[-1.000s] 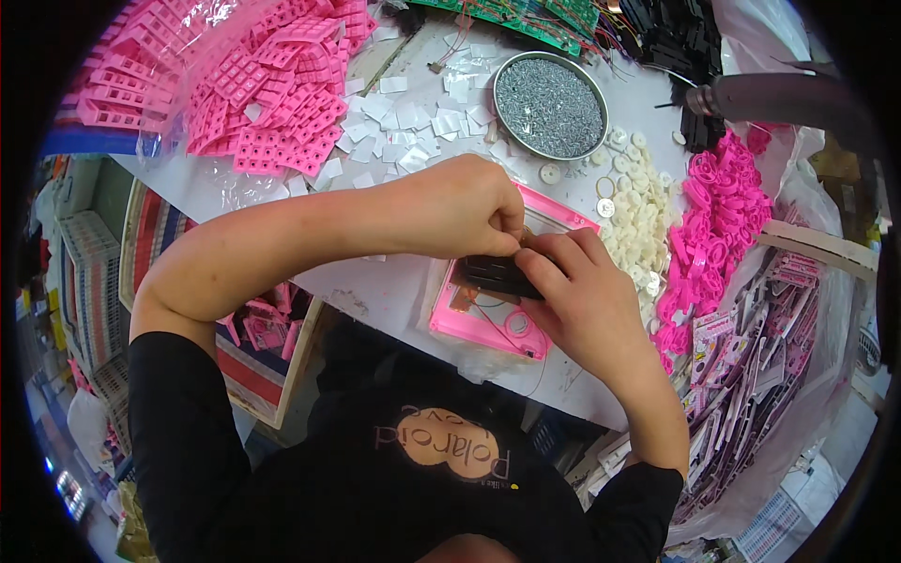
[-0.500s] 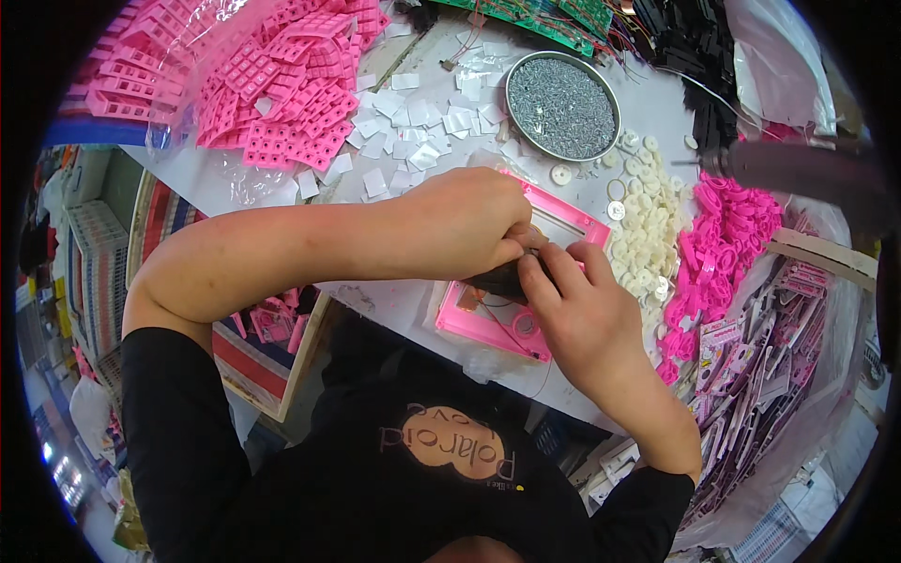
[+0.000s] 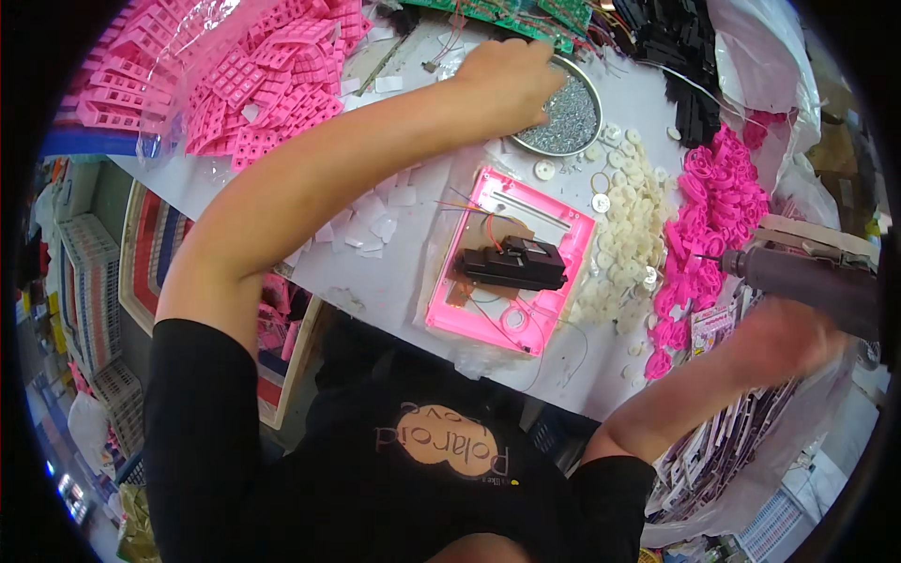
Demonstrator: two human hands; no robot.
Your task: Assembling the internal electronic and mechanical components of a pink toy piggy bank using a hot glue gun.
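Observation:
My left hand (image 3: 511,86) reaches over the round metal dish of small screws (image 3: 568,117), its fingers curled down among them. Whatever is between those fingertips is hidden. At the far right, my right hand (image 3: 793,336) is blurred and lies against the underside of a dark electric screwdriver (image 3: 802,281), apparently gripping it; its bit points left. Between my hands lies a pink plastic casing (image 3: 568,249) on clear film. A black plastic module (image 3: 511,265) sits across the casing, untouched, with thin wires around it.
Pink keypad frames (image 3: 267,84) are heaped at the far left, near white paper squares (image 3: 361,230). White plastic discs (image 3: 624,225) and pink looped parts (image 3: 709,216) lie right of the casing. Black strips (image 3: 680,56) and green circuit boards (image 3: 479,11) are at the back.
Both hands have left the black module. My left hand has moved up to the screw dish. My right hand has swung right to the electric screwdriver, which is now lower.

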